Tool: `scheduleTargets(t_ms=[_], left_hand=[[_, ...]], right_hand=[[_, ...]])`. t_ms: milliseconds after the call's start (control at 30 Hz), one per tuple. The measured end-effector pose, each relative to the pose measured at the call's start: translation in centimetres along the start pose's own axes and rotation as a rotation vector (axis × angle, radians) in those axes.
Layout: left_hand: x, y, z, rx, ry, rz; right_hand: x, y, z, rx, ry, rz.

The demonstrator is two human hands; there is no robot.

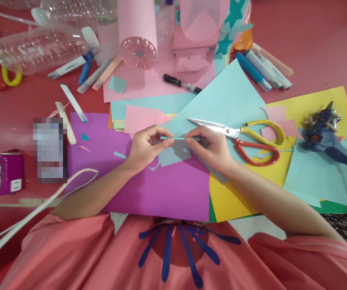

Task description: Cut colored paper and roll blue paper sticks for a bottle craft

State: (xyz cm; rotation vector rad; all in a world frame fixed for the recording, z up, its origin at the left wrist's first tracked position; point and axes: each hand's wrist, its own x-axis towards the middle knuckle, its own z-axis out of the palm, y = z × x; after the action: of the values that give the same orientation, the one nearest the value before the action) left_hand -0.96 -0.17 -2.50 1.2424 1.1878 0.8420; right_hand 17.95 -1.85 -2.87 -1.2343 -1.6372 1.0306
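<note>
Both of my hands pinch the ends of a narrow light blue strip of paper, held level over the purple sheet. My left hand grips its left end between thumb and fingers. At its right end, my right hand does the same. Just below the strip is a light blue paper piece; I cannot tell whether the two are joined. Scissors with one yellow and one red handle lie beside my right hand, on a large light blue sheet.
At right, a blue glue gun rests on paper. A pink-wrapped bottle and a clear bottle lie at the back. Markers, a black pen, a blurred-out phone and a purple power adapter surround the sheets.
</note>
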Motion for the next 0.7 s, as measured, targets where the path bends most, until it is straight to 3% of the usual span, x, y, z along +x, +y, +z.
scheduleTargets(t_ms=[700], left_hand=[[0.09,0.04,0.01,0.009,0.002,0.012]], right_hand=[[0.12,0.55,-0.06,0.084,-0.055,0.084]])
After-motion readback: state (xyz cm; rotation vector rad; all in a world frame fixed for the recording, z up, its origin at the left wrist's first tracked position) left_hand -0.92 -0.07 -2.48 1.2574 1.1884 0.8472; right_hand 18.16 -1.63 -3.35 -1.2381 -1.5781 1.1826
